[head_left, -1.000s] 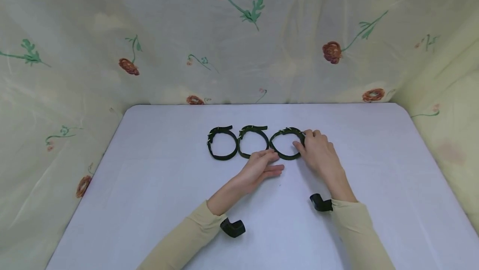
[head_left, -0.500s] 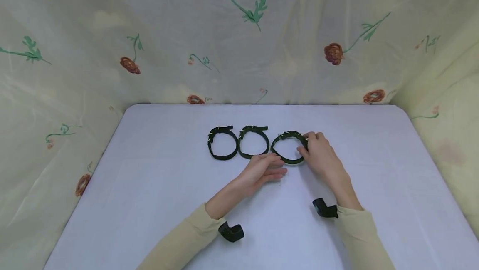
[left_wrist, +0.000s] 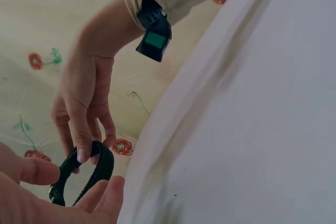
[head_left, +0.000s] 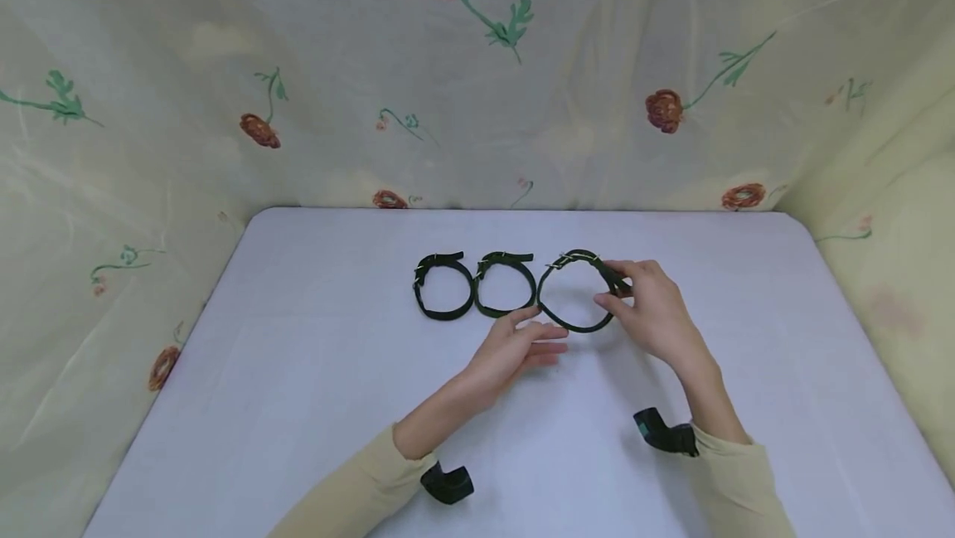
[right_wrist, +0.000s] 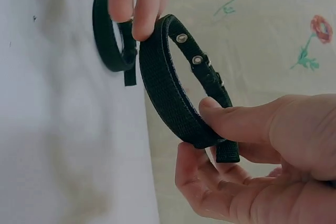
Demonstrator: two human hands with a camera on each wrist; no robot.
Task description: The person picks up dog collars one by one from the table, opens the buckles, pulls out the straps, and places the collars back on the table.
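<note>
My right hand (head_left: pixel 656 310) pinches the right side of a dark green buckled collar (right_wrist: pixel 160 90) between thumb and fingers. In the right wrist view this collar stands raised off the table, tilted, with metal eyelets and a loose strap end showing. My left hand (head_left: pixel 503 356) has its fingers extended at the collar's near left side. Its fingertips (right_wrist: pixel 144 30) appear to touch the band there. Two similar collars lie flat to the left in the head view: the middle collar (head_left: pixel 508 256) and the left collar (head_left: pixel 445 315).
The white table (head_left: pixel 313 372) has rounded far corners. Floral cloth (head_left: pixel 567 90) hangs behind it and along both sides. Black wrist cameras jut from the cuffs, the left camera (head_left: pixel 448 484) and the right camera (head_left: pixel 664 434), both low over the table.
The right-hand collar has come up off the table and looks larger, in my right hand's grip. The right hand has shifted slightly right and nearer. The other two collars stay put.
</note>
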